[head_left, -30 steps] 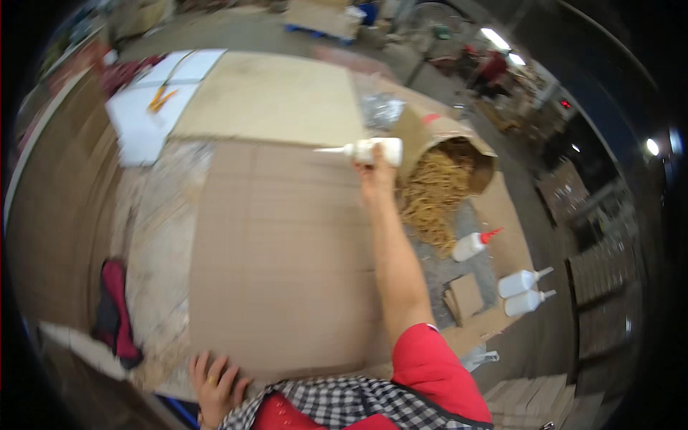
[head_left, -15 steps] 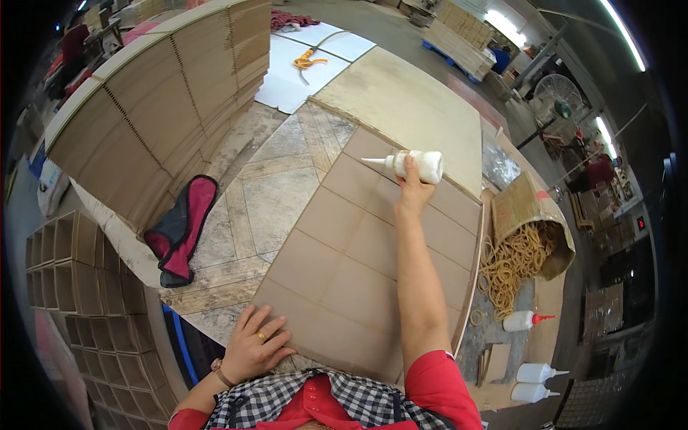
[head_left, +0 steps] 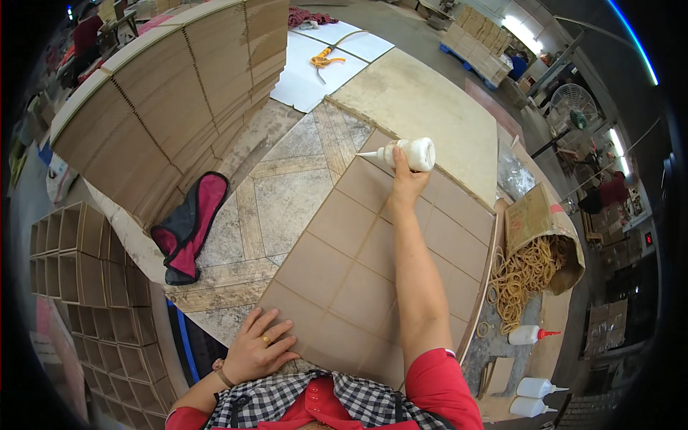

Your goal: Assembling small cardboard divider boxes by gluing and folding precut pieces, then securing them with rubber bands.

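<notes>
A brown panel, marked off into squares by thin lines, lies on the worktable at a slant before me. My right hand grips a white squeeze bottle on its side over the far part of the panel. The bottle's narrow nozzle points left, with its tip by the panel's far left edge. Whether the tip touches the panel I cannot tell. My left hand, a ring on one finger, rests with fingers spread on the panel's near left corner and holds nothing.
Tall stacked brown boards stand at the left. By them lies a black-and-pink cloth item. An orange air gun is at the back. On the right are a box of rubber bands, a red-tipped bottle and two white bottles.
The whole view has shifted slightly, so the table appears farther right. Against the panel, my right hand and the bottle have moved left, toward its far left edge. My left hand stays at the corner.
</notes>
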The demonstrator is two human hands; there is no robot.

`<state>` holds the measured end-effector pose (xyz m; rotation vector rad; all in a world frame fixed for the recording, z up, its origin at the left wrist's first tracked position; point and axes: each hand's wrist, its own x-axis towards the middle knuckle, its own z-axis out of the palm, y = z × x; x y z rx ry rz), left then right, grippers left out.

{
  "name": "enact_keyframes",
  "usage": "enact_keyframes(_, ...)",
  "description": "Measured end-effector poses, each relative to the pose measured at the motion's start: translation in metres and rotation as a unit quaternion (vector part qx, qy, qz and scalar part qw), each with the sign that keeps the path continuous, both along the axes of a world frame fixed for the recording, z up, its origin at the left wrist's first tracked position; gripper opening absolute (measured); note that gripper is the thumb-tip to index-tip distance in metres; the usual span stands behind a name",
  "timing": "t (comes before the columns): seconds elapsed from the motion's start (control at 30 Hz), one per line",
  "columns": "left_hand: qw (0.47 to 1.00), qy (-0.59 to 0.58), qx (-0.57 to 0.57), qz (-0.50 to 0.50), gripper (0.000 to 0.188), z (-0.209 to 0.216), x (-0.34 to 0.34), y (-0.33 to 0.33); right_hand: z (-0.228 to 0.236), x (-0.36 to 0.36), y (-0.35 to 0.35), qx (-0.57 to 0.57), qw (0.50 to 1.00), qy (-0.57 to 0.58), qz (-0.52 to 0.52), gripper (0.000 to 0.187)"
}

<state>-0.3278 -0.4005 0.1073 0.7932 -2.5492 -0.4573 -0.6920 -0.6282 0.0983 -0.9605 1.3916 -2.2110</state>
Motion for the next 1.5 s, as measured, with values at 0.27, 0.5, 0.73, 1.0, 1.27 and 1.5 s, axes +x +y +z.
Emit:
enact_keyframes(0.27,1.0,0.0,0.004,0.0,0.033,0.001,0.0,0.0,-0.001,-0.022,0.009,0.012,0.999,0.031,-0.002,0.056)
enact_keyframes(0.5,1.0,0.004,0.015,0.006,0.033,0.005,-0.002,0.001,0.01,-0.068,0.059,0.021,0.999,-0.008,-0.026,0.048)
enact_keyframes(0.73,1.0,0.008,0.003,0.013,0.035,0.003,-0.007,0.002,0.014,-0.132,0.139,0.038,0.995,0.006,-0.091,0.038)
enact_keyframes(1.0,1.0,0.005,0.001,0.022,0.035,0.002,-0.009,0.005,0.016,-0.205,0.227,0.053,0.989,0.001,-0.141,0.041)
enact_keyframes(1.27,1.0,0.005,-0.003,0.004,0.037,0.003,-0.01,0.005,0.02,-0.258,0.294,0.083,0.968,0.095,-0.217,0.046)
enact_keyframes(1.5,1.0,0.007,-0.011,0.013,0.034,0.001,-0.01,0.007,0.031,-0.23,0.283,0.094,0.927,0.209,-0.296,0.059)
